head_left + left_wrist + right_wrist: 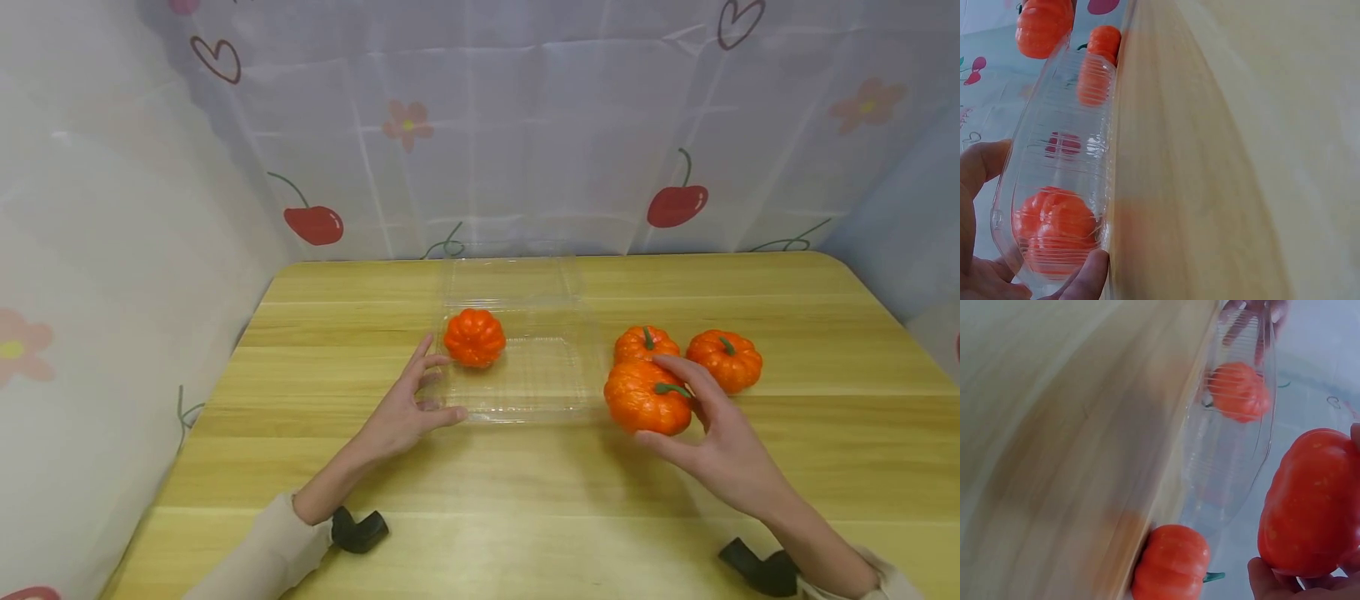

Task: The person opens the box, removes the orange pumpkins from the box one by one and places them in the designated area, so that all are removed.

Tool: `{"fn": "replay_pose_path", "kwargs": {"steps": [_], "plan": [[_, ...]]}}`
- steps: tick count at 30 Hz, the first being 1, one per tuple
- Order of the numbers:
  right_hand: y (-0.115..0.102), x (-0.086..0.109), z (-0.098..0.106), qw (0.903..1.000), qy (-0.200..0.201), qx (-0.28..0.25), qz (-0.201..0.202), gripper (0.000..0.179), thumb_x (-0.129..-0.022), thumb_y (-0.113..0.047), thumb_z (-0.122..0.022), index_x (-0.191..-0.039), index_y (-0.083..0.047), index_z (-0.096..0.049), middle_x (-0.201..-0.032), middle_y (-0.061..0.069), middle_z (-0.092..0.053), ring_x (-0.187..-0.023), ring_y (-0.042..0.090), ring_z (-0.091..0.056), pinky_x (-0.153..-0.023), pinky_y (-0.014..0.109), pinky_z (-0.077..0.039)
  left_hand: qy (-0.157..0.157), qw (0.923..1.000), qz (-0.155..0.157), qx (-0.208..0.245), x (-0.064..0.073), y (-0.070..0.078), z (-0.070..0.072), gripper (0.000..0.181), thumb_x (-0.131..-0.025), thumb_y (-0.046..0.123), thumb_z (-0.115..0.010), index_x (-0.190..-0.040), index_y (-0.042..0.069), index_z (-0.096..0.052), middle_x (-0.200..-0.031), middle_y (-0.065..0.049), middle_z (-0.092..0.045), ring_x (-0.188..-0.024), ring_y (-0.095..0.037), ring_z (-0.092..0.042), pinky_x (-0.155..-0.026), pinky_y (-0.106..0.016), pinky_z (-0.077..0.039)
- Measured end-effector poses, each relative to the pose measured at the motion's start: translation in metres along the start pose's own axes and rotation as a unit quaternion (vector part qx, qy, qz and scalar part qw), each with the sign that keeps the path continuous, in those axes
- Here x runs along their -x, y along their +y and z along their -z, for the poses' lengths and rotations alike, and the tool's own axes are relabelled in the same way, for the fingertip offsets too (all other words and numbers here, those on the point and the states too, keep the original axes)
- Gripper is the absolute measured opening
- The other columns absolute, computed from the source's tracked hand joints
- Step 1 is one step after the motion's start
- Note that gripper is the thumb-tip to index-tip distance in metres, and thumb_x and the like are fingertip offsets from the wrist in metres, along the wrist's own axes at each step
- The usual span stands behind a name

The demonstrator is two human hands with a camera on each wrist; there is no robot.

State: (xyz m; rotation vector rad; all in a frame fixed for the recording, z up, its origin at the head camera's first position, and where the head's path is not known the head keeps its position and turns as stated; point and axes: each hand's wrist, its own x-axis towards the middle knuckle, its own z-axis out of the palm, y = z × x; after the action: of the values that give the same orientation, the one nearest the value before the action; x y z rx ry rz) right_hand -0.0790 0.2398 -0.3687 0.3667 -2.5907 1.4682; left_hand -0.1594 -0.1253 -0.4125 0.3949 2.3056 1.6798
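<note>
My right hand [738, 454] holds an orange toy pumpkin [645, 400] with a green stem, thumb below it and fingers over its far side. In the right wrist view this pumpkin [1313, 503] is raised above the table. An open clear plastic clamshell box [540, 375] lies to its left, with its lid [513, 279] folded back. Another pumpkin [475, 337] sits inside, at the box's left end, stem hidden from above. My left hand [405, 417] grips the box's near left corner, with the thumb [1090, 275] low at the front wall.
Two more toy pumpkins stand on the table right of the box: one [647, 340] partly behind the held pumpkin, the other [725, 360] farther right. A printed curtain [525, 167] borders the wooden table [525, 508] at the back. Black wrist mounts [360, 532] show near both sleeves.
</note>
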Motion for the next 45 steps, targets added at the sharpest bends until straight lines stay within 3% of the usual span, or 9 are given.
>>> {"fn": "replay_pose_path", "kwargs": {"steps": [13, 22, 25, 29, 37, 45], "plan": [[0.012, 0.006, 0.005, 0.9999, -0.008, 0.010, 0.002, 0.078, -0.079, -0.001, -0.081, -0.145, -0.008, -0.040, -0.141, 0.006, -0.039, -0.121, 0.001, -0.040, -0.095, 0.005, -0.031, 0.000, 1.0000, 0.001, 0.001, 0.001, 0.001, -0.001, 0.071, -0.083, 0.017, -0.081, -0.142, 0.006, -0.043, -0.165, 0.009, 0.002, -0.140, -0.034, -0.033, -0.104, -0.047, -0.043], [0.023, 0.006, 0.010, 0.9987, -0.016, 0.035, -0.032, 0.077, -0.080, -0.012, -0.084, -0.142, -0.004, -0.039, -0.140, 0.012, -0.034, -0.123, 0.021, -0.037, -0.089, 0.005, -0.032, 0.002, 1.0000, 0.004, -0.002, 0.002, 0.000, -0.001, 0.073, -0.083, 0.017, -0.081, -0.143, 0.007, -0.042, -0.164, 0.011, 0.002, -0.140, -0.035, -0.033, -0.104, -0.048, -0.042], [0.026, 0.005, 0.012, 0.9976, -0.021, 0.043, -0.049, 0.078, -0.080, -0.015, -0.084, -0.141, -0.001, -0.038, -0.139, 0.017, -0.035, -0.123, 0.030, -0.038, -0.103, 0.030, -0.038, 0.001, 1.0000, 0.004, -0.003, 0.002, 0.001, -0.001, 0.074, -0.083, 0.017, -0.081, -0.144, 0.007, -0.042, -0.164, 0.011, 0.002, -0.140, -0.034, -0.033, -0.105, -0.047, -0.042], [0.029, 0.005, 0.014, 0.9961, -0.024, 0.058, -0.063, 0.078, -0.080, -0.016, -0.084, -0.140, 0.003, -0.039, -0.138, 0.024, -0.035, -0.122, 0.041, -0.038, -0.094, 0.066, -0.036, 0.000, 1.0000, 0.004, -0.003, 0.002, 0.001, -0.001, 0.074, -0.083, 0.018, -0.081, -0.144, 0.007, -0.042, -0.164, 0.011, 0.002, -0.140, -0.034, -0.033, -0.105, -0.047, -0.042], [0.036, 0.002, 0.013, 0.9948, -0.046, 0.059, -0.069, 0.079, -0.078, -0.010, -0.084, -0.139, 0.008, -0.037, -0.139, 0.029, -0.035, -0.127, 0.047, -0.034, -0.095, 0.073, -0.032, -0.001, 1.0000, 0.002, 0.002, 0.001, 0.001, -0.002, 0.080, -0.082, 0.017, -0.081, -0.149, 0.009, -0.037, -0.164, 0.008, -0.003, -0.140, -0.033, -0.033, -0.105, -0.047, -0.042], [0.040, 0.000, 0.012, 0.9932, -0.057, 0.078, -0.065, 0.078, -0.078, -0.009, -0.084, -0.138, 0.009, -0.038, -0.137, 0.032, -0.037, -0.127, 0.049, -0.035, -0.098, 0.071, -0.030, 0.001, 1.0000, 0.003, -0.001, 0.001, 0.000, -0.001, 0.073, -0.082, 0.017, -0.081, -0.144, 0.007, -0.042, -0.165, 0.009, 0.002, -0.140, -0.034, -0.033, -0.104, -0.047, -0.043]]}}
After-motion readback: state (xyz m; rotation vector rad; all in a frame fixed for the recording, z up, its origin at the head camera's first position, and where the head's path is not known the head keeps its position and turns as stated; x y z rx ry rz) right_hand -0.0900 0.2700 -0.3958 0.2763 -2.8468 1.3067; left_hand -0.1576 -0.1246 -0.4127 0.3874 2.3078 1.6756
